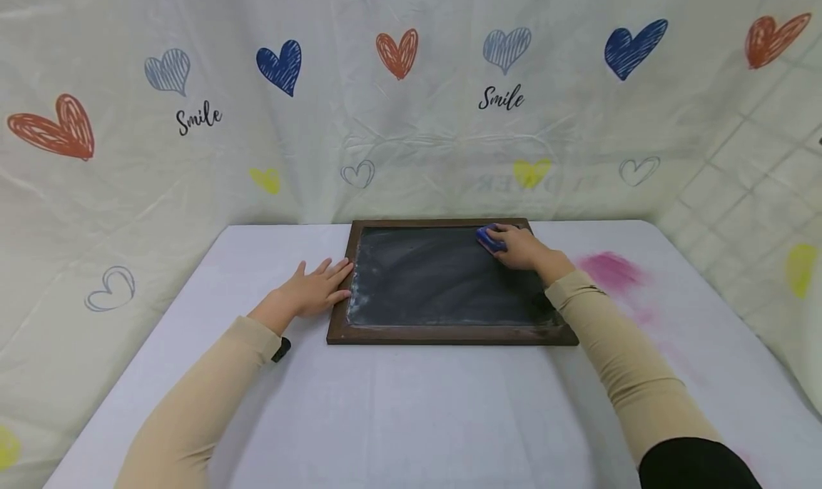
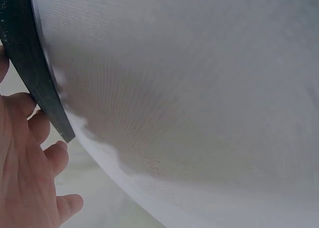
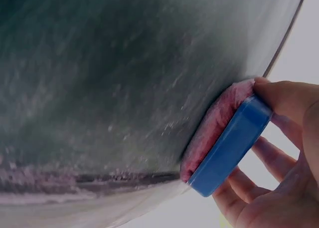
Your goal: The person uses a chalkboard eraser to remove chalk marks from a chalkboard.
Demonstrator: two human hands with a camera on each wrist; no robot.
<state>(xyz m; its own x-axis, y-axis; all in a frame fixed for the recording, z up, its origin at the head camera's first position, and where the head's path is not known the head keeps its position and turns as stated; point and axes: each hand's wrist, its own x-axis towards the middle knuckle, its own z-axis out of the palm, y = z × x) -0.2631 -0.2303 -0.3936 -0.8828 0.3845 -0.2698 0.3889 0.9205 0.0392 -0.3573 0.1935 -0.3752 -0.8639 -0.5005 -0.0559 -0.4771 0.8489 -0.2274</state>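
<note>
A framed chalkboard [image 1: 443,282] lies on the white table, its dark surface smeared with chalk haze and whitish along the left edge. My right hand [image 1: 521,248] grips a blue chalkboard eraser [image 1: 491,238] near the board's far right corner. In the right wrist view, the pink-stained pad of the eraser [image 3: 227,145] lies against the board, with thumb and fingers around its blue back. My left hand [image 1: 315,289] rests with spread fingers on the left side of the wooden frame [image 1: 342,310]; the left wrist view shows its fingertips at the frame's edge.
A pink chalk smudge [image 1: 613,271] marks the white tablecloth [image 1: 417,410] right of the board. Behind the table hangs a pale curtain [image 1: 443,132] printed with hearts and the word Smile. A black band [image 1: 281,350] shows at the left wrist.
</note>
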